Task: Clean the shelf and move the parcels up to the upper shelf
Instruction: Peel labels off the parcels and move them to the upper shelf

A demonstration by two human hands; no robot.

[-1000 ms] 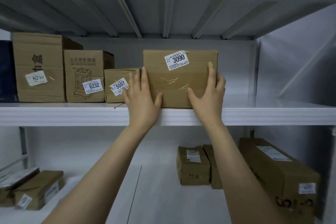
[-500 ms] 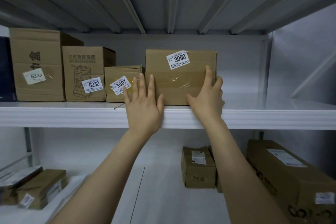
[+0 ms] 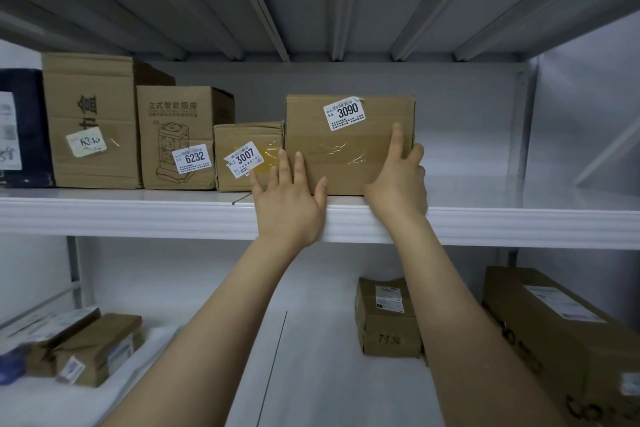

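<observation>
The parcel labelled 3090 (image 3: 349, 144) stands on the upper shelf (image 3: 138, 215), just past 12 o'clock from centre, its front face set slightly back from the shelf's white front lip.

The left hand (image 3: 287, 198) lies flat against the parcel's lower left corner, fingers straight and spread. Its outer fingers overlap the neighbouring box labelled 3007 (image 3: 247, 156). The right hand (image 3: 398, 184) holds the parcel's lower right corner, with the index finger up the front face and the other fingers curled round the right edge.

On the parcel's 9 o'clock side there is no room: its left edge sits just beside the 3007 box, and I cannot tell whether they touch. Further along at 9 o'clock stand the box labelled 6232 (image 3: 176, 135), a tall carton (image 3: 90, 121) and a dark parcel (image 3: 17, 128) cut off by the frame.

At the parcel's 3 o'clock, bare shelf runs to the upright post (image 3: 517, 135). At its 12 o'clock a wide gap opens below the ribbed underside (image 3: 311, 10) of the next shelf.

On the lower shelf (image 3: 329, 357), a bare strip runs between the forearms at 6 o'clock. A small box (image 3: 384, 319) sits at 4 o'clock with a long carton (image 3: 554, 340) beyond it, and a cluster of parcels (image 3: 97, 347) lies at 8 o'clock.
</observation>
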